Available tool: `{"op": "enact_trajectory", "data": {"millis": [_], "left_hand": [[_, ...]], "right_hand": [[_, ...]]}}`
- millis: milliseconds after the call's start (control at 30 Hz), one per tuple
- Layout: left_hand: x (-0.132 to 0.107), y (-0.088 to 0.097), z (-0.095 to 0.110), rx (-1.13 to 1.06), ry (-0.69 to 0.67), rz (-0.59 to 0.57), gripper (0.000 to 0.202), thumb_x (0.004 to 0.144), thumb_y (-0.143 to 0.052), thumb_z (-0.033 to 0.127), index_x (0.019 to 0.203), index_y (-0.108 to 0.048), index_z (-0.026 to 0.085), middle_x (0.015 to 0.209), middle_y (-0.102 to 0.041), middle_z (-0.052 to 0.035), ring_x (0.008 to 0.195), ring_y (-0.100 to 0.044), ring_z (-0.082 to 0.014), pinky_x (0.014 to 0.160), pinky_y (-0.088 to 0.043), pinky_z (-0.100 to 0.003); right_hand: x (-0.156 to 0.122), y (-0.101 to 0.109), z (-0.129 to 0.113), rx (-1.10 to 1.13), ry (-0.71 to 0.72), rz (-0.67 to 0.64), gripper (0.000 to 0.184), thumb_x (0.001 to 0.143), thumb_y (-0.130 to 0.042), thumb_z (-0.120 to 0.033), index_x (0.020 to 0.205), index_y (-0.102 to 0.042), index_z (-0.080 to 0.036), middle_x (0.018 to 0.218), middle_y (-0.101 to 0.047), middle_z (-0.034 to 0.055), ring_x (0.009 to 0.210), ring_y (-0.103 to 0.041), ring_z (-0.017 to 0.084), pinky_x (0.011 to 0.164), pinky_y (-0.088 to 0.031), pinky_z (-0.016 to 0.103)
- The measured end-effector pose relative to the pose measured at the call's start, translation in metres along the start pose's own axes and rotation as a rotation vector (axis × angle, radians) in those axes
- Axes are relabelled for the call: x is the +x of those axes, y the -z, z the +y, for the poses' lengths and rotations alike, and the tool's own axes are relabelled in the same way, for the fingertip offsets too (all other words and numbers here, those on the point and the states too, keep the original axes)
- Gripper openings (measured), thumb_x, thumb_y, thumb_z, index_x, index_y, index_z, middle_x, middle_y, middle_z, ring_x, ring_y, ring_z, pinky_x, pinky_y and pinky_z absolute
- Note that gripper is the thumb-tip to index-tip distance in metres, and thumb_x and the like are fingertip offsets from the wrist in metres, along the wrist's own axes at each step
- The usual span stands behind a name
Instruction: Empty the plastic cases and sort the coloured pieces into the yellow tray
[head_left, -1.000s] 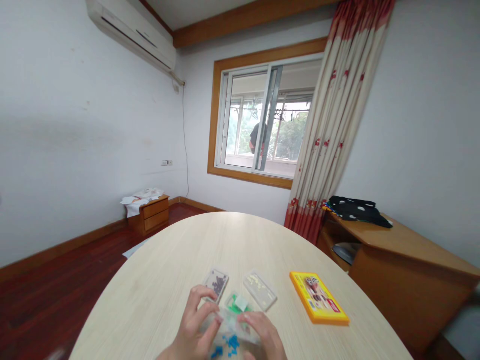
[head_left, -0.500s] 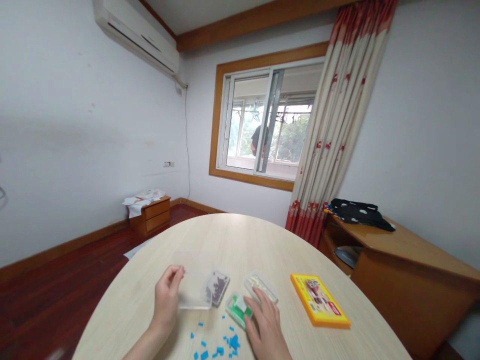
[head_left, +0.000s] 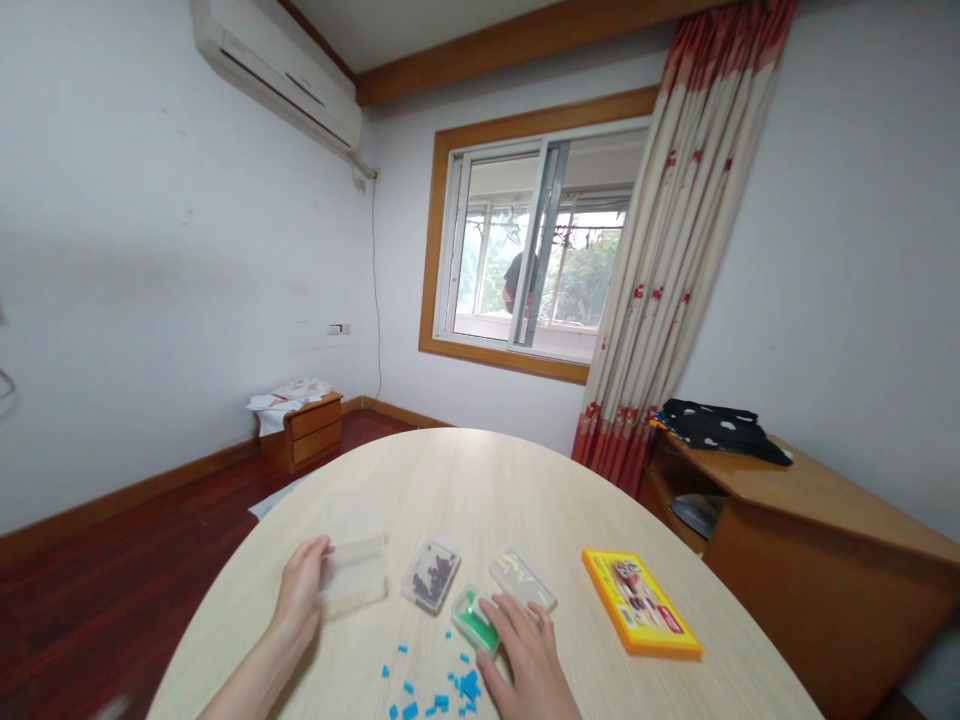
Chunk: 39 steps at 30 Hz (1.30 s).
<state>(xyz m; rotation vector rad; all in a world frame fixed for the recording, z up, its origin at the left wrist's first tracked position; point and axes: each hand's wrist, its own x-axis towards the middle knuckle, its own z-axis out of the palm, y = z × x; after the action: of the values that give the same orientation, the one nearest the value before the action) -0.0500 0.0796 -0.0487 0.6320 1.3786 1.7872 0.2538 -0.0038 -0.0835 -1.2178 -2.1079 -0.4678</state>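
My left hand [head_left: 301, 590] grips an empty clear plastic box [head_left: 355, 576] by its left side, low over the round table [head_left: 465, 490]. My right hand [head_left: 525, 655] lies on a clear box of green pieces [head_left: 469, 615], fingers bent over it. Several small blue pieces [head_left: 439, 685] are scattered on the table between my hands. A clear box of dark pieces [head_left: 430, 577] and a clear box of pale pieces [head_left: 523, 578] lie just beyond.
A yellow booklet or box [head_left: 641, 603] lies on the table to the right. A wooden desk [head_left: 795, 520] with dark cloth [head_left: 716, 423] stands at the right, a small wooden cabinet [head_left: 300, 428] by the left wall. A person is outside the window [head_left: 517, 280].
The clear box was tipped out, leaving blue pieces on the table. My left hand then carried the empty box away to the left, while my right hand moved onto the green box.
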Motion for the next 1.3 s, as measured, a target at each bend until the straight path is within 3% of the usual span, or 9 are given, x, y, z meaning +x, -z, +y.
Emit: {"op": "enact_trajectory", "data": {"millis": [133, 267, 400, 500, 567, 733, 833, 1000, 1300], "left_hand": [[0.003, 0.000, -0.006, 0.097, -0.054, 0.005, 0.038, 0.046, -0.062, 0.049, 0.064, -0.055, 0.017, 0.063, -0.054, 0.0014, 0.062, -0.050, -0.0167, 0.060, -0.040, -0.030], [0.005, -0.001, -0.005, 0.237, -0.150, 0.092, 0.033, 0.057, -0.059, 0.040, 0.080, -0.051, 0.018, 0.082, -0.053, -0.0022, 0.084, -0.054, -0.0222, 0.081, -0.043, -0.039], [-0.009, -0.002, 0.006, 0.433, -0.453, 0.129, 0.038, 0.066, -0.054, 0.038, 0.098, -0.047, 0.018, 0.100, -0.049, -0.0078, 0.104, -0.047, -0.0281, 0.097, -0.035, -0.050], [-0.036, -0.004, 0.013, 0.445, -0.745, -0.010, 0.037, 0.073, -0.052, 0.042, 0.101, -0.048, 0.018, 0.102, -0.051, -0.0091, 0.104, -0.048, -0.0283, 0.097, -0.035, -0.049], [-0.059, -0.007, 0.012, 0.410, -0.804, -0.202, 0.028, 0.076, -0.053, 0.041, 0.093, -0.053, 0.019, 0.095, -0.055, -0.0080, 0.095, -0.053, -0.0259, 0.090, -0.042, -0.044], [-0.111, -0.020, -0.010, 0.303, -0.550, -0.906, 0.039, 0.077, -0.057, 0.050, 0.098, -0.060, 0.018, 0.089, -0.062, -0.0085, 0.082, -0.059, -0.0219, 0.076, -0.049, -0.033], [-0.125, -0.025, -0.019, 0.133, -0.273, -1.068, 0.063, 0.071, -0.053, 0.068, 0.106, -0.058, 0.016, 0.094, -0.062, -0.0108, 0.086, -0.059, -0.0240, 0.079, -0.048, -0.035], [-0.130, -0.028, -0.021, 0.064, -0.058, -1.127, 0.074, 0.059, -0.065, 0.068, 0.108, -0.055, 0.015, 0.096, -0.060, -0.0100, 0.089, -0.056, -0.0234, 0.082, -0.045, -0.033], [-0.131, -0.031, -0.026, 0.125, -0.045, -1.178, 0.060, 0.060, -0.069, 0.061, 0.095, -0.055, 0.014, 0.084, -0.057, -0.0045, 0.083, -0.053, -0.0195, 0.076, -0.045, -0.029]], "right_hand": [[0.002, 0.002, -0.002, 0.059, -0.039, 0.017, 0.039, 0.077, -0.058, -0.026, 0.115, -0.054, -0.024, 0.106, -0.067, 0.0065, 0.098, -0.063, 0.023, 0.087, -0.046, 0.043], [0.006, 0.006, -0.006, 0.105, -0.090, 0.071, 0.036, 0.080, -0.056, -0.031, 0.115, -0.053, -0.021, 0.104, -0.067, 0.0075, 0.094, -0.063, 0.023, 0.083, -0.048, 0.042], [0.009, 0.013, -0.007, 0.123, -0.121, 0.123, 0.036, 0.088, -0.048, -0.032, 0.122, -0.048, -0.020, 0.108, -0.065, 0.0075, 0.098, -0.062, 0.022, 0.081, -0.051, 0.038], [0.011, 0.018, -0.009, 0.170, -0.120, 0.151, 0.036, 0.091, -0.041, -0.031, 0.126, -0.044, -0.020, 0.112, -0.063, 0.0079, 0.100, -0.061, 0.020, 0.082, -0.052, 0.035], [0.013, 0.021, -0.013, 0.222, -0.072, 0.161, 0.037, 0.092, -0.038, -0.032, 0.127, -0.042, -0.020, 0.112, -0.063, 0.0081, 0.102, -0.060, 0.020, 0.083, -0.052, 0.032], [0.018, 0.025, -0.026, 0.383, 0.075, 0.217, 0.037, 0.095, -0.029, -0.038, 0.123, -0.045, -0.019, 0.103, -0.064, 0.0082, 0.095, -0.061, 0.019, 0.080, -0.052, 0.030], [0.020, 0.025, -0.031, 0.469, 0.144, 0.213, 0.037, 0.095, -0.026, -0.036, 0.122, -0.045, -0.019, 0.099, -0.064, 0.0084, 0.090, -0.061, 0.018, 0.077, -0.052, 0.029], [0.018, 0.012, -0.034, 0.516, 0.163, 0.196, 0.039, 0.095, -0.025, -0.037, 0.124, -0.044, -0.019, 0.102, -0.061, 0.0108, 0.092, -0.058, 0.019, 0.078, -0.051, 0.033], [0.017, 0.019, -0.032, 0.340, 0.195, 0.124, 0.037, 0.093, -0.036, -0.034, 0.124, -0.046, -0.018, 0.098, -0.068, 0.0103, 0.087, -0.065, 0.018, 0.074, -0.056, 0.025]]}}
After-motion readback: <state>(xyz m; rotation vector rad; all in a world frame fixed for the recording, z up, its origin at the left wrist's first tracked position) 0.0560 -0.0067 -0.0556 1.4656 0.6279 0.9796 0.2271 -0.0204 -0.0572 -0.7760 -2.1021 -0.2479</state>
